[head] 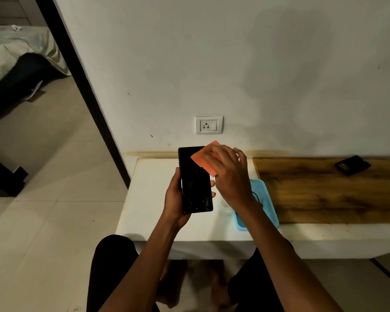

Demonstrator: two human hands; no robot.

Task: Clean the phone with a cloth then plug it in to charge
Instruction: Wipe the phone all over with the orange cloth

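Note:
A black phone (194, 183) is held upright above the white table, screen facing me, dust specks near its lower end. My left hand (175, 199) grips it from the left and beneath, fingertips wrapping its right edge. My right hand (227, 174) presses an orange cloth (203, 159) against the phone's upper right corner, fingers curled over the cloth. A white wall socket with a switch (209, 124) sits on the wall just above. A dark cable lies in the blue tray (266, 199), mostly hidden by my right wrist.
The white table (151, 194) joins a wooden top (329, 190) on the right, where a small black object (352, 165) lies near the wall. Something small and clear (225, 207) stands beside the tray. My knees are under the table edge. A doorway and bed are at left.

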